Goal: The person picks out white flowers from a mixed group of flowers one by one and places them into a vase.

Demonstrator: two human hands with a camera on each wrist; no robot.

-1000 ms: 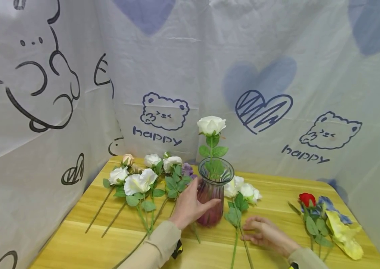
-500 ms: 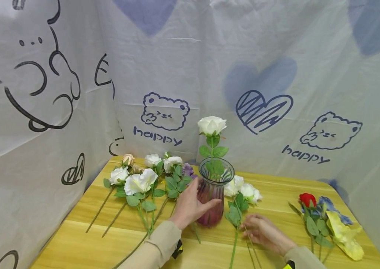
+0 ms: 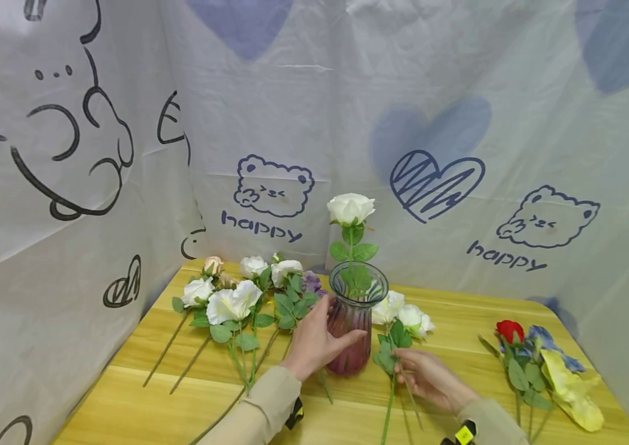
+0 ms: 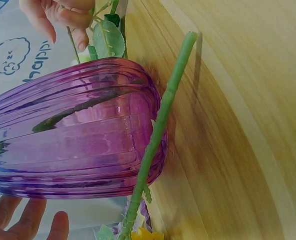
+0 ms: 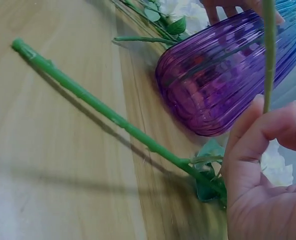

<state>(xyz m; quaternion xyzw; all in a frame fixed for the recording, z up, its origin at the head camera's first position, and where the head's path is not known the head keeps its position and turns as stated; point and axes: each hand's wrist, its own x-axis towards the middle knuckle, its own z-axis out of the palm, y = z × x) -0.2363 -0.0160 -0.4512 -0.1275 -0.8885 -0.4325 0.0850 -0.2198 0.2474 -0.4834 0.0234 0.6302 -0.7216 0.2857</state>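
Observation:
My left hand (image 3: 314,343) holds the side of a ribbed purple glass vase (image 3: 348,346), thumb across its front. Upright in the vase stands a single white rose (image 3: 350,209), its leaves at the vase's mouth. To the right of the vase, my right hand (image 3: 431,377) pinches a thin stem (image 5: 269,55) between thumb and fingers, its lower end lifted off the table. Two white flowers (image 3: 414,318) lie just behind that hand; which one the held stem belongs to is hard to tell. Another green stem (image 5: 92,97) lies beside it on the table.
Several white flowers (image 3: 233,301), a peach one (image 3: 212,266) and a purple one (image 3: 311,281) lie left of the vase. On the right lie a red rose (image 3: 509,331), a blue flower (image 3: 539,338) and a yellow flower (image 3: 570,389). A printed cloth (image 3: 292,123) hangs behind the wooden table (image 3: 125,402).
My right hand has moved slightly left and up toward the vase and has taken hold of a stem, raising its lower end. The left hand and vase have stayed put.

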